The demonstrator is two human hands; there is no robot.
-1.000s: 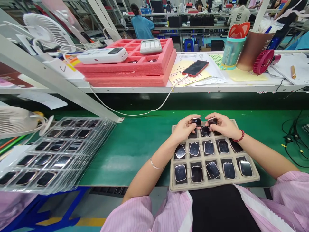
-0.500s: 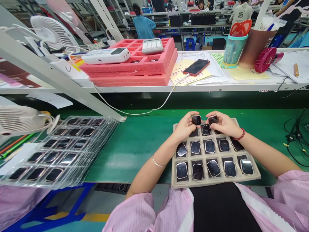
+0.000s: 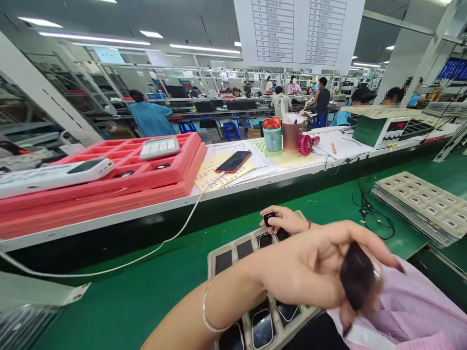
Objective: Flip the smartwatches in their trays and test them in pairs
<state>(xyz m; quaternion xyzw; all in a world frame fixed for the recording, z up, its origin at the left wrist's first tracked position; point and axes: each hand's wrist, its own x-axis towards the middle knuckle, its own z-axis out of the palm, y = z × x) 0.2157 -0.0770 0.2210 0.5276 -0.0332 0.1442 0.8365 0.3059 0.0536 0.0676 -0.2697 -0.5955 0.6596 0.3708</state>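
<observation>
In the head view my left hand [image 3: 306, 272], with a thin bangle at the wrist, is raised large and blurred in the foreground. Its fingers are closed on a smartwatch body [image 3: 357, 276] with a dark screen and no strap. Farther back, my right hand [image 3: 290, 219] wears a red bead bracelet and pinches another smartwatch body [image 3: 269, 218] above the tray's far side. Beneath both arms lies a beige compartment tray [image 3: 230, 246]. Several strapless watches, among them a tilted watch [image 3: 262, 328], rest in its pockets; my left forearm hides much of it.
Stacked trays of small parts [image 3: 419, 194] and tangled black cables [image 3: 368, 209] are on the right. A shelf ahead carries pink foam trays [image 3: 175, 180], a phone [image 3: 233, 162] on a white cable, cups [image 3: 273, 139] and a small fan [image 3: 305, 145]. Other people sit farther off.
My view has tilted up and turned right. My left hand has come from the tray's far edge toward the camera, carrying its watch. My right hand still pinches its watch over the tray.
</observation>
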